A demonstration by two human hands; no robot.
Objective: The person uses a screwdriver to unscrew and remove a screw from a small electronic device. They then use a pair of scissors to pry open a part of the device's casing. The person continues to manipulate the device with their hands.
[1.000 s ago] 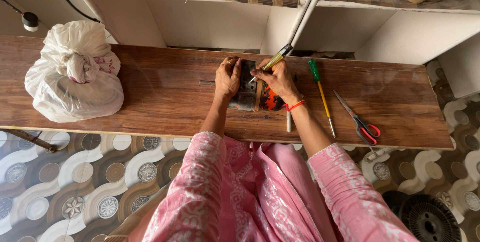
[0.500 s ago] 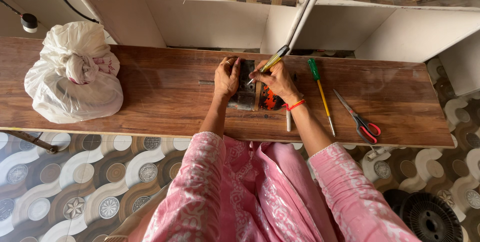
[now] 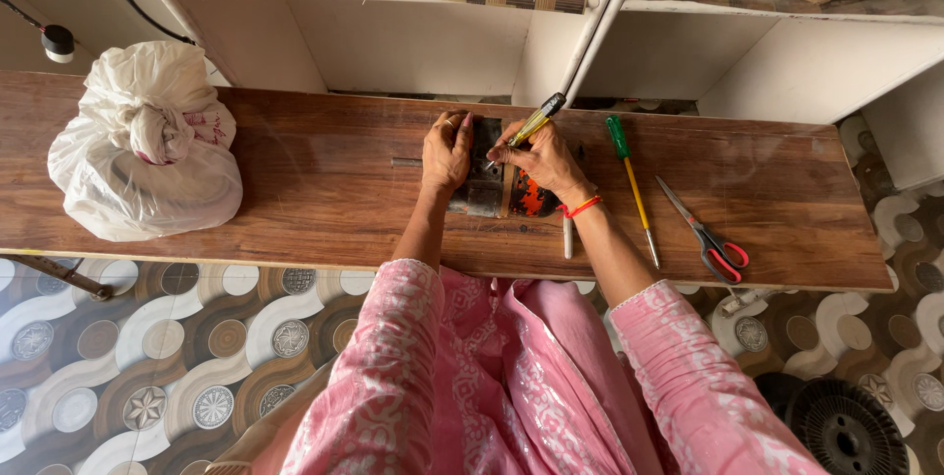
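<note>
Squarely at the middle of the long, dark wood-grain tabletop we press our left hand flat, fingers released, on the left end of a small grey metal motor with orange-and-black windings. Its thin shaft pokes out leftward, so its long axis runs along the board. Our right hand is clenched on a yellow-handled screwdriver, tilted up and away toward the white shelf — tip down at the motor.

Room is generous leftward until the knotted white plastic bag, crinkled and soft, near the front edge. Rightward lie a green-handled screwdriver and red-handled steel scissors, both angled toward the front edge — beyond them, bare board. A white pen-like stick sits just in front of the motor.
</note>
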